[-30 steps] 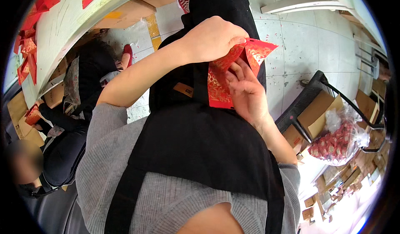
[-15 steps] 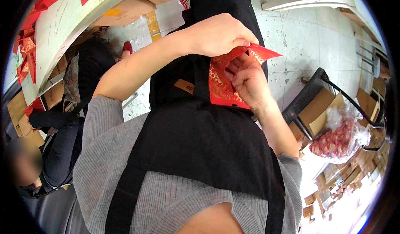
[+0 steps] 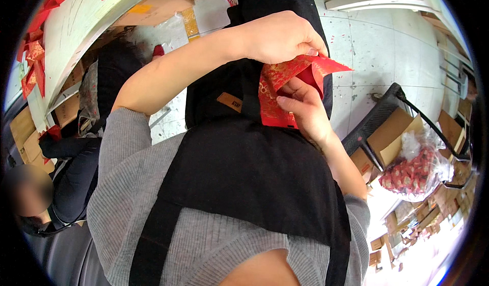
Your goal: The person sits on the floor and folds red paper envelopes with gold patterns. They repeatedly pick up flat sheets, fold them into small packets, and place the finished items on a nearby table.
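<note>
Above my lap, both hands are on a thin red piece with a gold pattern [image 3: 275, 95], folded so that it gapes in the middle and ends in a point to the right. My left hand [image 3: 285, 37] reaches over from the far side and pinches its upper edge between thumb and fingers. From below, my right hand [image 3: 305, 106] has its fingertips inside the fold and its thumb on the near part. Whether the piece is cloth or paper I cannot tell.
Several red-and-gold pieces [image 3: 35, 74] lie on the white table [image 3: 76, 36] at the left. Another person [image 3: 76, 184] sits beside me there. To the right stand a black-framed chair [image 3: 372, 115], an open cardboard box [image 3: 392, 133] and a clear bag of red items [image 3: 415, 171].
My right hand has turned, its thumb now nearer the outside of the piece. The fold gapes differently and shows a plain red inner face. My left hand keeps its pinch.
</note>
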A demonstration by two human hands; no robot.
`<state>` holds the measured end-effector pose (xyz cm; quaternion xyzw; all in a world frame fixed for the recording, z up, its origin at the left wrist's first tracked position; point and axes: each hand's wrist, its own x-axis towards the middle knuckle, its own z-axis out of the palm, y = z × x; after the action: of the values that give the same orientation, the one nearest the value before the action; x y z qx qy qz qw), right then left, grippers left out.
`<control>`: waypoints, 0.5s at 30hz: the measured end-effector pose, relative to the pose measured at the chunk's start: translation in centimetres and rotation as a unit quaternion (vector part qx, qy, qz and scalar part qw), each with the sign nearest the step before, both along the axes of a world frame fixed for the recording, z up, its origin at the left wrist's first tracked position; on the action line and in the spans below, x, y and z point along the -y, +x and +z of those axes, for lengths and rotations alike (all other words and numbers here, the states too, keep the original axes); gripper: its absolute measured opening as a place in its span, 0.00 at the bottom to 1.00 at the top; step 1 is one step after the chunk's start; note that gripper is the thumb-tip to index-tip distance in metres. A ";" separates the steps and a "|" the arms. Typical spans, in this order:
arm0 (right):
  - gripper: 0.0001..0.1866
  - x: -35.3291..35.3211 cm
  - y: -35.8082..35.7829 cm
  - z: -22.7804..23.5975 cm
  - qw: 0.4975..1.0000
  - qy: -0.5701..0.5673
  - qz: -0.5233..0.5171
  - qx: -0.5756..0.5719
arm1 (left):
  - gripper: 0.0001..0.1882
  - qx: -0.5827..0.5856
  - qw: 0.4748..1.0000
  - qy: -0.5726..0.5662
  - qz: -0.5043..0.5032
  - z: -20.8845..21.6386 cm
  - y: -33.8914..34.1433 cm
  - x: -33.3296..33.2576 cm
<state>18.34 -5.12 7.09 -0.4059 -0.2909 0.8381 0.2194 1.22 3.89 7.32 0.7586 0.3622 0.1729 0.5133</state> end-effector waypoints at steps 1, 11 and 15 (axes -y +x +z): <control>0.26 0.2 -0.2 0.4 0.998 0.039 0.024 0.032 | 0.13 -0.005 1.000 -0.004 0.002 -0.1 0.1 0.1; 0.28 -0.7 -0.7 0.2 0.995 -0.088 -0.047 0.003 | 0.12 -0.036 0.997 0.039 0.051 -0.4 0.8 1.1; 0.22 -0.6 -0.6 0.3 0.997 -0.005 -0.006 0.075 | 0.12 -0.027 0.998 0.028 0.052 -0.6 0.8 0.7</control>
<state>17.73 -4.56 7.35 -0.4700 -0.2998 0.8057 0.1999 2.02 3.20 6.74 0.7575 0.4093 0.1890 0.4723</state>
